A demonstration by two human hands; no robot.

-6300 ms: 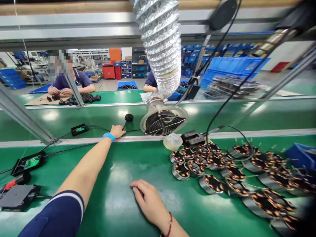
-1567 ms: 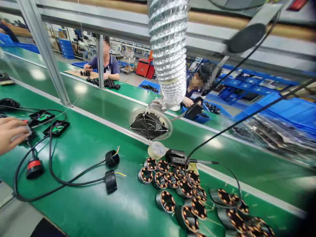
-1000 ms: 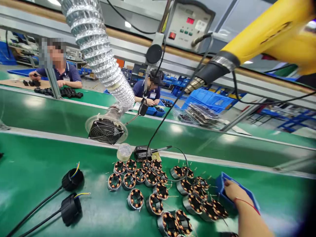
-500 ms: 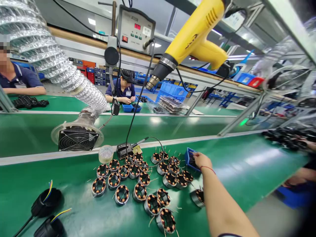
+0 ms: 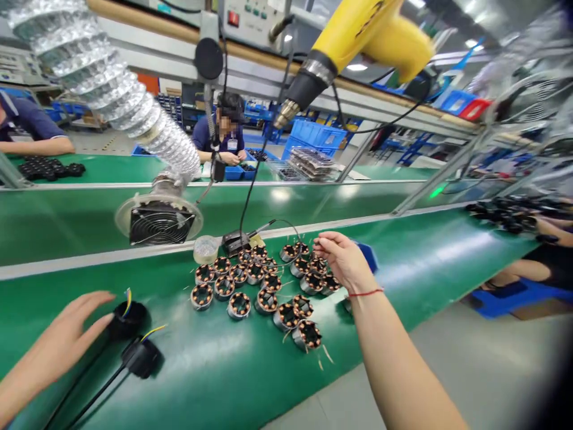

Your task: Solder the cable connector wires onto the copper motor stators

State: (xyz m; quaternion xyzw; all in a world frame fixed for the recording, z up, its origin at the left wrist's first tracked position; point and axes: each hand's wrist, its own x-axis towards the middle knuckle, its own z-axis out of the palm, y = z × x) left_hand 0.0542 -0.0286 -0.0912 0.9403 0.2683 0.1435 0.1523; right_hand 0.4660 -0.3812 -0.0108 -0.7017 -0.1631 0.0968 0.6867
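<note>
My left hand (image 5: 62, 340) comes in from the lower left with its fingers stretched out, the tips touching a black round cable connector (image 5: 129, 315) with coloured wire ends. A second black connector (image 5: 143, 357) lies just below it. My right hand (image 5: 342, 261) hovers over the right end of a cluster of copper-wound motor stators (image 5: 264, 285) on the green belt (image 5: 215, 370). Its fingers are curled into a pinch; what they hold is too small to make out. A blue tray (image 5: 369, 255) shows partly behind that hand.
A fan on a silver duct (image 5: 159, 222), a clear tape roll (image 5: 206, 248) and a black soldering stand (image 5: 235, 242) sit behind the stators. A yellow heat gun (image 5: 362, 33) hangs overhead. Co-workers sit across the belt (image 5: 221, 134) and at the right (image 5: 553, 233).
My right hand has lifted out of the blue tray with its fingers pinched. My left hand has come into view and reached the black connector. The view has dropped and turned slightly.
</note>
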